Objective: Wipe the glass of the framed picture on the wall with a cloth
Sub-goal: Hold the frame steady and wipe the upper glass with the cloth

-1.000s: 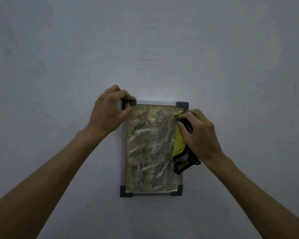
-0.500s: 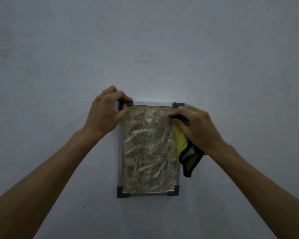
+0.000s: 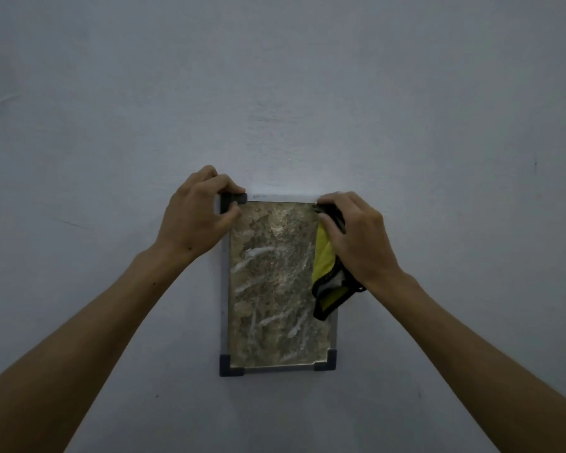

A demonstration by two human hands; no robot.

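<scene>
Two bare arms reach up from the bottom corners toward the middle.

The left hand (image 3: 196,217) is at the top left corner of the frame (image 3: 231,369). Its fingers curl over the dark corner piece and the thumb presses on the front, so it grips the frame there.

The right hand (image 3: 356,237) is at the top right corner of the frame. Its fingers curl around a cloth (image 3: 325,266) and hold it against the right edge of the glass (image 3: 275,289). The hand hides the top right corner piece.

The cloth is yellow with a black edge. A little grey shows near its low end. Most of it hangs down below the hand, over the right side of the glass and the frame's right edge. Its low tip is about halfway down the frame.

The frame is tall and thin, with a pale rim and dark corner pieces. It sits flat on the wall (image 3: 275,93), near the middle and a bit low in view. The glass looks brown and speckled, with pale smears running across its middle and lower part.

The wall is plain grey-blue, with a few small marks.
</scene>
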